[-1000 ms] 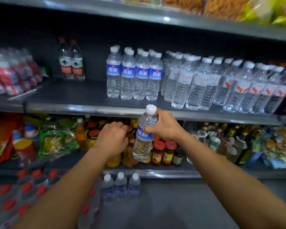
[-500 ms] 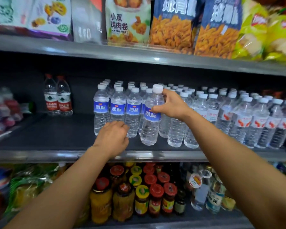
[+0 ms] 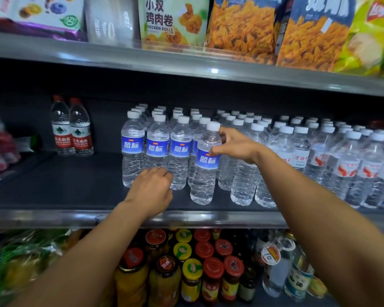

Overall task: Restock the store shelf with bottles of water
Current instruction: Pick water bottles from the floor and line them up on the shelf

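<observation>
Middle shelf (image 3: 53,189) of a store rack, stocked right to left, with bare dark board left open beside the rows, presumably for further stock. White-capped water bottles with red-marked labels (image 3: 346,165) massed in deep rows on the right; blue-labelled water bottles (image 3: 156,149) ranked in files at centre; two red-labelled bottles (image 3: 71,129) set apart at the far left. Snack bags (image 3: 242,27) stood along the shelf above; jars with red and yellow lids (image 3: 208,269) packed on the shelf below. Newly brought blue-labelled bottle (image 3: 205,165) stood upright at the front edge, just ahead of its matching file, label outward as for display. Right hand (image 3: 235,145) at its neck and shoulder, fingers (image 3: 215,150) curled about it in a light pinch, probably to steady it. Left hand (image 3: 152,189) low before the front bottles, fingers loosely bent, nothing held; contact with the bottles not determinable.
</observation>
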Motion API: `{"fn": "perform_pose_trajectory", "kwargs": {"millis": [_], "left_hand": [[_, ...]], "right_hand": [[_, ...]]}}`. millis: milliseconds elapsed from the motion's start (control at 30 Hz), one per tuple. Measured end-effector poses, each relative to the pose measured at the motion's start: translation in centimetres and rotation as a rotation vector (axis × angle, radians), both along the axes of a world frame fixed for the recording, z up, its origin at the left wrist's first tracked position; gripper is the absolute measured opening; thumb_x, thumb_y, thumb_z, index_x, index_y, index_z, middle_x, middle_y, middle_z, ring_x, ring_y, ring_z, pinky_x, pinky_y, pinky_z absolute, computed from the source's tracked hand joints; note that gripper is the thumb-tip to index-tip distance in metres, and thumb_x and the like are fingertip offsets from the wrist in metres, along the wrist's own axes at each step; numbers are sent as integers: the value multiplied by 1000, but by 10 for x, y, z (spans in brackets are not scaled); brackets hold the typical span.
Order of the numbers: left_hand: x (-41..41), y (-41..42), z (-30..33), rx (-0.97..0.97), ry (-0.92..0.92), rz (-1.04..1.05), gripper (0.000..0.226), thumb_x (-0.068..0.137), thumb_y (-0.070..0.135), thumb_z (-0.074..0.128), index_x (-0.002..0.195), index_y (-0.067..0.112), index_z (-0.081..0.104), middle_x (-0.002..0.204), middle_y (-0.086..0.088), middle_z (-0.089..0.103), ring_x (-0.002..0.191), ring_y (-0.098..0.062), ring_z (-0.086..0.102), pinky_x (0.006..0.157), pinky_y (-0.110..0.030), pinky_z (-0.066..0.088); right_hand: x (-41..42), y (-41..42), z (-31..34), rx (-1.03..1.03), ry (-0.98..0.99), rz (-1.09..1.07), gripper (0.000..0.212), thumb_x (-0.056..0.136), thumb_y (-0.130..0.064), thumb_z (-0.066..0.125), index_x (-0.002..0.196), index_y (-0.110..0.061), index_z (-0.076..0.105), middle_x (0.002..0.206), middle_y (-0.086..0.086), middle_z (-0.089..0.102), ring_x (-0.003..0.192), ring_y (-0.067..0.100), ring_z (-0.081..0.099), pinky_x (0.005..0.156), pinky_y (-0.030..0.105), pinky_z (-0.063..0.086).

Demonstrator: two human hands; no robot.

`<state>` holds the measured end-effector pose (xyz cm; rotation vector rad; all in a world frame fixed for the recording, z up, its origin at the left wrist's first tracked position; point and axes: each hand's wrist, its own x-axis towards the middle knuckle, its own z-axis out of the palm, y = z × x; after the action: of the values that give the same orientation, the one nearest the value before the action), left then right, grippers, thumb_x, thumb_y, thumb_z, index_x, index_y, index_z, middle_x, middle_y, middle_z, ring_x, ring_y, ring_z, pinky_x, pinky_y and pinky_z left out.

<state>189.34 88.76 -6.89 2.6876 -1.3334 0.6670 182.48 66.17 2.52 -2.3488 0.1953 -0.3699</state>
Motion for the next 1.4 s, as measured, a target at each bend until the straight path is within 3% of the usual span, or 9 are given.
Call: {"fn": "perform_pose_trajectory", "kwargs": {"millis": [133, 267, 433, 633, 800, 1033, 1133, 1200, 1400], "left_hand": [[0, 0, 0, -3, 1, -13, 40, 96, 29, 43, 132, 14, 49, 130, -3, 51, 124, -22, 44, 106, -33, 29], [0, 3, 0, -9, -12, -17, 40, 96, 29, 43, 132, 13, 50, 129, -2, 52, 122, -21, 45, 106, -32, 29], [-2, 6, -1, 1, -20, -11, 40, 96, 32, 41, 131, 15, 49, 127, -1, 51, 121, -20, 44, 105, -30, 28], [-7, 8, -2, 21, -6, 6, 41, 96, 33, 42, 132, 16, 48, 128, -1, 50, 123, -21, 43, 104, -31, 29], [-10, 12, -2, 23, 3, 10, 39, 96, 33, 42, 131, 17, 47, 128, 0, 49, 123, -20, 42, 104, -30, 29], [-22, 23, 0, 6, 8, 16, 39, 96, 32, 43, 131, 16, 49, 131, 0, 49, 125, -20, 42, 105, -30, 28], [-29, 32, 1, 4, 8, 16, 40, 96, 32, 44, 131, 15, 49, 131, -1, 50, 125, -20, 42, 105, -31, 29], [-36, 39, -1, 12, 16, 20, 40, 96, 32, 44, 132, 15, 48, 130, -2, 50, 125, -21, 42, 105, -32, 29], [-69, 61, -25, 46, 33, 15, 38, 95, 30, 43, 129, 15, 50, 126, -4, 52, 121, -23, 45, 100, -33, 32]], "right_hand": [[6, 0, 1, 45, 48, 19, 40, 82, -7, 70, 118, -14, 53, 120, 1, 60, 111, 17, 57, 93, 27, 45], [9, -2, 1, 21, 49, -25, 68, 82, -14, 71, 142, -11, 38, 142, 3, 44, 128, 22, 43, 108, 36, 35], [7, -1, 3, 2, 46, -45, 65, 78, -19, 76, 134, -11, 44, 129, 7, 51, 120, 25, 51, 103, 39, 42], [4, 0, 5, -38, -6, -71, 54, 82, -8, 73, 128, -8, 45, 107, 1, 52, 103, 20, 53, 81, 23, 44], [-1, 4, 0, -30, -5, -73, 75, 83, -8, 73, 147, -7, 32, 144, 9, 43, 130, 25, 44, 106, 32, 38], [-19, 19, -3, -89, -55, -136, 76, 84, -4, 70, 147, -6, 29, 146, 10, 42, 128, 27, 47, 105, 40, 43], [-31, 34, -13, -194, -118, -197, 71, 85, -5, 68, 145, -3, 30, 143, 13, 42, 126, 28, 47, 100, 37, 45], [-41, 47, -28, -330, -113, -235, 75, 87, -13, 66, 149, -6, 24, 150, 12, 34, 133, 28, 40, 108, 39, 38], [-82, 107, -105, -680, 0, -117, 56, 93, -27, 55, 141, -9, 34, 138, 12, 42, 127, 31, 42, 101, 43, 40]]}}
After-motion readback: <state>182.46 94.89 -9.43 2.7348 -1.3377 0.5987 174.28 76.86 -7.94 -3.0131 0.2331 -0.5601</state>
